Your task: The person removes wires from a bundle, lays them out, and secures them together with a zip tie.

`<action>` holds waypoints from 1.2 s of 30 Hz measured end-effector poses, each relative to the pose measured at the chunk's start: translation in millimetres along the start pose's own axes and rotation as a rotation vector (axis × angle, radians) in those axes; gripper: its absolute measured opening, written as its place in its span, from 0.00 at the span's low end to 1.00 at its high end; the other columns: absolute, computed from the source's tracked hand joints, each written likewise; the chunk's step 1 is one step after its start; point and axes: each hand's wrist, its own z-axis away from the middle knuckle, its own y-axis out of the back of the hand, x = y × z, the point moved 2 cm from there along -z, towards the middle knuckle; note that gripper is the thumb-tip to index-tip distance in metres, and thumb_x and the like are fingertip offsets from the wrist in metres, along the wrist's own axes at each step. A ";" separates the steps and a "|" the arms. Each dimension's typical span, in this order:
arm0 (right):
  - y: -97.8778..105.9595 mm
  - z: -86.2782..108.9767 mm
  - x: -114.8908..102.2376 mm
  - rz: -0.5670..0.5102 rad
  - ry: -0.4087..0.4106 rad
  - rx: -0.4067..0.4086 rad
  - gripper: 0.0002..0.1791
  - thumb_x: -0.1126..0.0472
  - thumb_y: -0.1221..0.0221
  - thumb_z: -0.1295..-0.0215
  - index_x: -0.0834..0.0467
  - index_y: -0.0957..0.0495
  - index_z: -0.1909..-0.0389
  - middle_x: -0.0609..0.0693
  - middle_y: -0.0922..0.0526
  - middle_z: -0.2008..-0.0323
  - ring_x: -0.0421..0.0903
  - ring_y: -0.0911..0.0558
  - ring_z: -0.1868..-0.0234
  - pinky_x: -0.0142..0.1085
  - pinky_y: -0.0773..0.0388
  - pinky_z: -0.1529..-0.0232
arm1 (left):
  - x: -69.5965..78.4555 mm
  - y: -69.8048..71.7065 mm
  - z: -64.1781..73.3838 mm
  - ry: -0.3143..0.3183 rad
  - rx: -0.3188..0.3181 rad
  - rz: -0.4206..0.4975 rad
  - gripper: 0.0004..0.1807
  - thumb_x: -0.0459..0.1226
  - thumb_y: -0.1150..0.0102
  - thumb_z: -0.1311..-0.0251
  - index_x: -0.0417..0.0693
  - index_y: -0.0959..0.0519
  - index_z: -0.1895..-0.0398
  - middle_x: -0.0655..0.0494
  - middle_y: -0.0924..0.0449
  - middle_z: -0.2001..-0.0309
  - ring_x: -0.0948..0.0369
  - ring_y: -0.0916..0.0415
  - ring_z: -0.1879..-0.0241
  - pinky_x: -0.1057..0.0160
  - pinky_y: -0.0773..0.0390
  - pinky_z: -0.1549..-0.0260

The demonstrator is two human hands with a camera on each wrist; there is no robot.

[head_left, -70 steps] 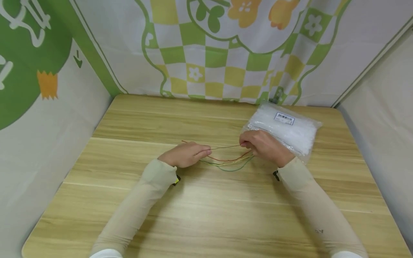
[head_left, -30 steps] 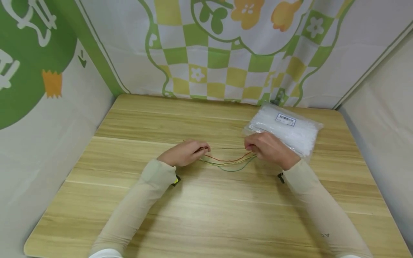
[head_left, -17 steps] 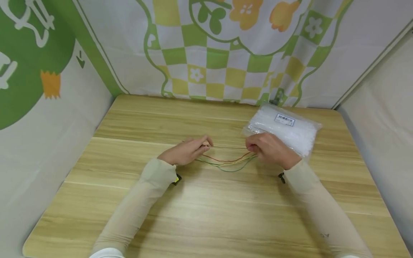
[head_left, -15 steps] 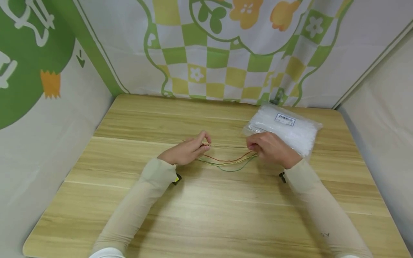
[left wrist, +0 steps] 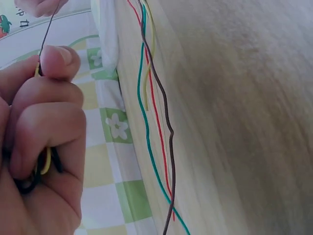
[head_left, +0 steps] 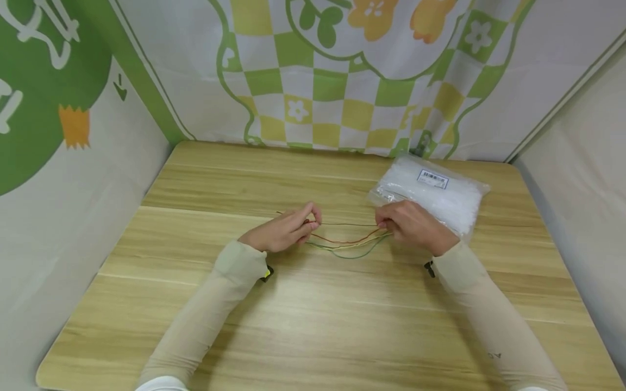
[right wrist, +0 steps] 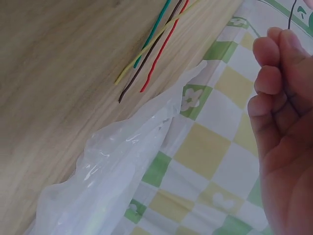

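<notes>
In the head view my left hand (head_left: 286, 228) pinches a thin dark wire (head_left: 347, 224) between thumb and forefinger. Its other fingers curl round bunched dark and yellow wire (left wrist: 46, 161), seen in the left wrist view. My right hand (head_left: 413, 225) pinches the far end of the same strand, which runs nearly straight between the hands. On the table below lie loose wires: a red wire (left wrist: 157, 112), a green wire (left wrist: 146, 117), a brown wire (left wrist: 166, 110) and a yellow wire (right wrist: 149, 46). In the right wrist view, the right fingers are curled with the strand above the fingertips.
A clear plastic bag (head_left: 430, 193) with white contents and a barcode label lies just behind my right hand. The wooden table (head_left: 332, 326) spans the space in front of me. A checked cloth (head_left: 337, 98) hangs at its back edge.
My left thumb and forefinger have gone from lying flatter along the wire to an arched pinch. The right hand has shifted slightly right. The loose wires stay put.
</notes>
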 end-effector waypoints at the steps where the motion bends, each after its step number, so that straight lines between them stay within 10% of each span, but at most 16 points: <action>1: 0.4 -0.1 -0.3 0.001 0.004 0.004 0.19 0.83 0.42 0.44 0.54 0.25 0.77 0.42 0.25 0.77 0.36 0.30 0.74 0.33 0.30 0.68 | -0.4 0.3 0.3 -0.004 0.003 -0.001 0.09 0.42 0.61 0.14 0.49 0.35 0.44 0.51 0.28 0.77 0.64 0.33 0.79 0.66 0.30 0.72; 12: 10.0 -0.9 0.7 0.031 0.003 0.034 0.23 0.85 0.45 0.47 0.50 0.27 0.77 0.42 0.24 0.77 0.36 0.30 0.74 0.34 0.30 0.68 | -2.1 6.5 3.5 -0.108 0.057 -0.126 0.10 0.37 0.57 0.15 0.41 0.30 0.56 0.60 0.29 0.79 0.67 0.35 0.81 0.68 0.34 0.76; 36: 13.2 18.3 18.5 0.040 -0.109 -0.055 0.17 0.81 0.41 0.38 0.55 0.21 0.75 0.47 0.17 0.76 0.37 0.27 0.74 0.37 0.25 0.68 | -12.7 10.0 9.1 -0.060 0.015 -0.324 0.15 0.36 0.58 0.15 0.47 0.27 0.66 0.60 0.30 0.72 0.65 0.34 0.71 0.63 0.28 0.64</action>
